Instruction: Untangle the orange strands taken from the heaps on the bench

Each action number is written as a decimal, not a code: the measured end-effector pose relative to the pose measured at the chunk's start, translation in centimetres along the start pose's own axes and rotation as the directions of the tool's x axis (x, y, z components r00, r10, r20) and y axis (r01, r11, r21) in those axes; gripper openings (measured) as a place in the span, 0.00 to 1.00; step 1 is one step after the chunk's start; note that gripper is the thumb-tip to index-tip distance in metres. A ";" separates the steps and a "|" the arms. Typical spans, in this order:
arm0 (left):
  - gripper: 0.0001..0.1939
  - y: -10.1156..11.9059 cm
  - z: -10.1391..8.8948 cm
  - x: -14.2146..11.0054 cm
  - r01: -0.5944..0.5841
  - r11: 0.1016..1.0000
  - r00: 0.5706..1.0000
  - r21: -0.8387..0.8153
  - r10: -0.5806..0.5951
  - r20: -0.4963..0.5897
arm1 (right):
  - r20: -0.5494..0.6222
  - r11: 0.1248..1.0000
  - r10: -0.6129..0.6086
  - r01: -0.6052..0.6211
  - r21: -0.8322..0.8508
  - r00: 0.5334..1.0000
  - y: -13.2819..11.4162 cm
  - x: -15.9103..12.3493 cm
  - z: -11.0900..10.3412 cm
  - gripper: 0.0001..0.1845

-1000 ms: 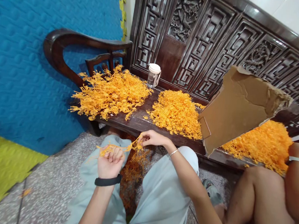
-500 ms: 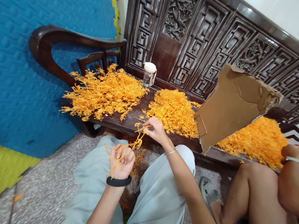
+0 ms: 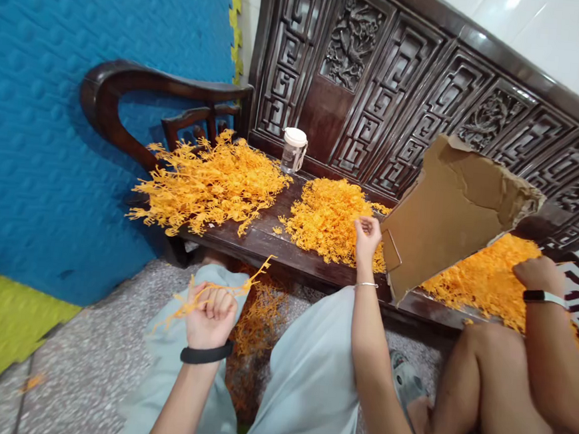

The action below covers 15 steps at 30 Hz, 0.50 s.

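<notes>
My left hand (image 3: 210, 313) is closed in a fist over my left knee, gripping an orange plastic sprig (image 3: 224, 287) that sticks out to both sides. My right hand (image 3: 367, 235) is raised over the right edge of the middle orange pile (image 3: 330, 218) on the dark wooden bench (image 3: 277, 243), its fingers curled shut; whatever they hold is too small to make out. A larger heap of long orange sprigs (image 3: 212, 181) lies on the bench's left end.
A torn cardboard sheet (image 3: 450, 213) stands tilted on the bench, with a third orange pile (image 3: 490, 279) behind it. A white-capped clear jar (image 3: 293, 150) stands by the carved backrest. Another person's knee (image 3: 484, 353) and arm with a wristwatch (image 3: 544, 297) are at right. Orange scraps (image 3: 256, 315) lie on the floor.
My right hand left the sprig and moved right and up to the middle pile. My left hand stayed by my knee, still gripping the sprig. The other person's arm shifted over the right pile.
</notes>
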State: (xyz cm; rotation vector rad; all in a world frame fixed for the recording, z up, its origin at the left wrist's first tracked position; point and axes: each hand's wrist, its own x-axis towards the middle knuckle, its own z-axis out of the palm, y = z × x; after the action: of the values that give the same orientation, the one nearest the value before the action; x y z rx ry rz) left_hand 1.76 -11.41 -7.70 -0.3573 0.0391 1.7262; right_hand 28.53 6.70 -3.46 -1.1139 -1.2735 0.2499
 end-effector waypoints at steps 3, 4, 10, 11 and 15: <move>0.19 -0.1 0.1 0.0 0.002 1.000 0.999 0.002 -0.002 -0.034 | 0.134 0.999 0.041 -0.045 0.022 0.990 0.0 -0.5 0.8 0.11; 0.19 -0.1 0.0 -0.1 0.009 1.000 0.999 0.009 -0.009 -0.042 | 0.156 0.997 0.052 -0.059 0.041 0.986 -0.1 -0.6 1.0 0.12; 0.19 -0.4 -0.2 -0.1 0.088 0.988 0.996 0.129 -0.089 0.002 | 0.345 0.938 0.155 -0.248 0.244 0.926 -2.2 -1.8 1.9 0.11; 0.18 -0.6 -0.1 -0.1 0.108 0.981 0.993 0.162 -0.112 0.020 | 0.401 0.917 0.167 -0.291 0.272 0.901 -2.7 -2.2 2.2 0.10; 0.09 -1.2 0.5 -0.2 0.079 0.941 0.992 0.329 -0.107 0.068 | 0.660 0.827 0.160 -0.465 0.317 0.734 -5.0 -4.5 3.7 0.07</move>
State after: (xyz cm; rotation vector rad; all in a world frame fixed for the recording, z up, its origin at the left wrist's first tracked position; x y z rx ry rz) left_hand 2.89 -11.30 -6.99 -0.0394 0.2405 1.6052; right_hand 21.83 3.00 -2.93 -0.8399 -1.4579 1.2159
